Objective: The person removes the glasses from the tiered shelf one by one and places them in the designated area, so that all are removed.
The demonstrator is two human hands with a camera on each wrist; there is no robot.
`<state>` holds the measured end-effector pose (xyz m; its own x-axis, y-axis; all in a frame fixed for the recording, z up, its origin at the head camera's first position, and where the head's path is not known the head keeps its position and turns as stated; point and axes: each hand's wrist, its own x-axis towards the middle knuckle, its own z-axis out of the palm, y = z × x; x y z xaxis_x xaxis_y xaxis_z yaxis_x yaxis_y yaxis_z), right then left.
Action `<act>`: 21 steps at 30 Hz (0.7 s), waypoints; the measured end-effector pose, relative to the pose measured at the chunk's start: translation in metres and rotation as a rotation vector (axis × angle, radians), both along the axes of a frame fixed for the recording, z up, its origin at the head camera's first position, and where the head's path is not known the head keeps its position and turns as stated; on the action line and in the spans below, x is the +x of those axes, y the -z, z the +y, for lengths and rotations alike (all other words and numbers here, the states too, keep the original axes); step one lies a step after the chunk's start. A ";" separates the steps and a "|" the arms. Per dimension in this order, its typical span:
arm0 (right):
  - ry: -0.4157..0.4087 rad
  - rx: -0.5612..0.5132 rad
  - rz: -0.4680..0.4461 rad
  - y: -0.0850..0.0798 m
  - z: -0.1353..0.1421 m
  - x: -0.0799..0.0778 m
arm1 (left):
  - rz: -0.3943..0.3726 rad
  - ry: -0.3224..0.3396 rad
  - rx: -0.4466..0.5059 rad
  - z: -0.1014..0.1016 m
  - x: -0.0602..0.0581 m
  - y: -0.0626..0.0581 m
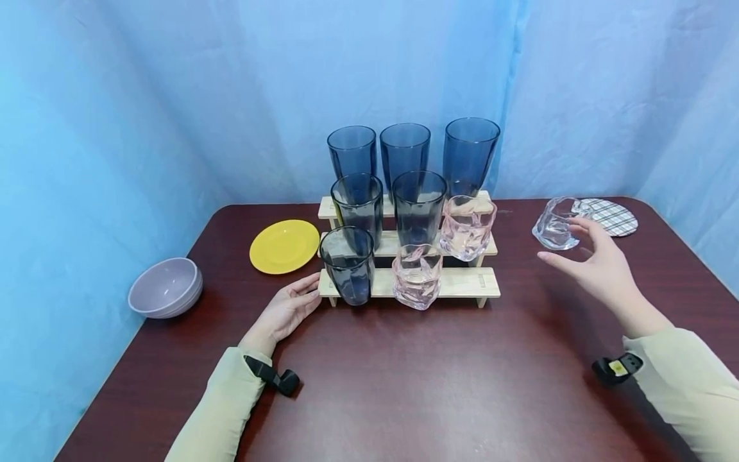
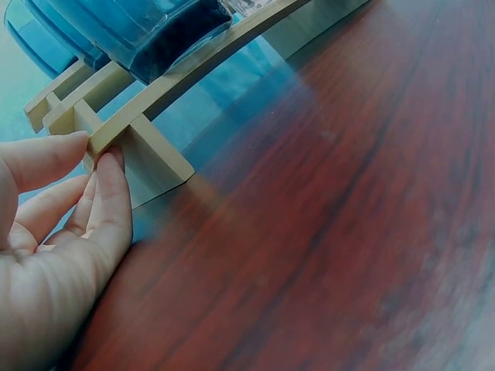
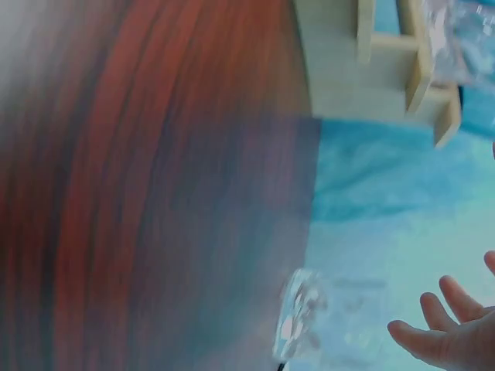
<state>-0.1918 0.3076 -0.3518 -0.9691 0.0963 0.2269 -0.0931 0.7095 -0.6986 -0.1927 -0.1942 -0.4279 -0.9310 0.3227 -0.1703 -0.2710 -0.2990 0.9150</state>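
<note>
My left hand [image 1: 291, 308] pinches the left end of the lowest step of a three-step wooden rack [image 1: 462, 282], thumb above and fingers beneath in the left wrist view. On the front step stand a dark tinted tumbler [image 1: 349, 266] and a pink wavy glass [image 1: 417, 279]. Two dark tumblers [image 1: 359, 208] and another pink glass [image 1: 469, 228] occupy the middle step, and three blue-grey tumblers [image 1: 404, 154] the top one. To the right, a clear wavy glass [image 1: 553, 226] is on the table. Beside it my right hand [image 1: 600, 266] has thumb and fingers spread, holding nothing.
A yellow plate [image 1: 284, 247] lies left of the rack on the dark red wooden table [image 1: 404, 385]. Farther left, a lilac bowl [image 1: 166, 289] stands at the table's edge. Behind the clear glass is a checked round mat [image 1: 614, 218]. Blue curtains [image 1: 277, 96] hang behind the table.
</note>
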 end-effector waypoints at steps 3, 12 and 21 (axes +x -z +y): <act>-0.023 -0.018 0.025 -0.002 -0.012 0.007 | -0.002 -0.005 0.003 0.000 0.000 -0.001; -0.150 -0.116 0.083 -0.003 -0.048 0.028 | -0.014 -0.008 0.011 0.001 0.003 0.001; -0.343 -0.138 0.139 0.001 -0.080 0.040 | -0.003 -0.010 0.009 0.001 0.000 -0.001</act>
